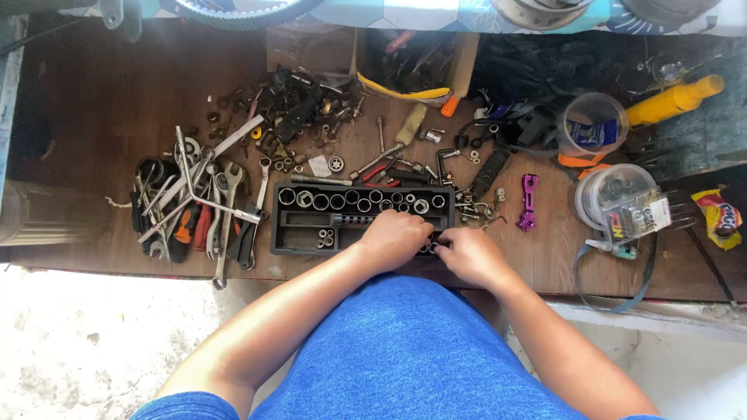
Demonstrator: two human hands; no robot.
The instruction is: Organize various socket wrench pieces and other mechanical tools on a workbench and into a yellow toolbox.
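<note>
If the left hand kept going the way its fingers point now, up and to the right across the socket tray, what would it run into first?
Most likely the row of sockets along the far side of the black tray, since the left hand already rests over the tray's near right part. Depth is hard to judge from above.

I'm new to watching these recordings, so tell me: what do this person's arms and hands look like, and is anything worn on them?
Both arms are bare from the upper arm down. The left hand and right hand wear no gloves; no rings, watch or bracelet can be seen. Short blue sleeves of a heathered knit shirt show at the bottom edge of the picture, matching the blue fabric between the arms.
</note>
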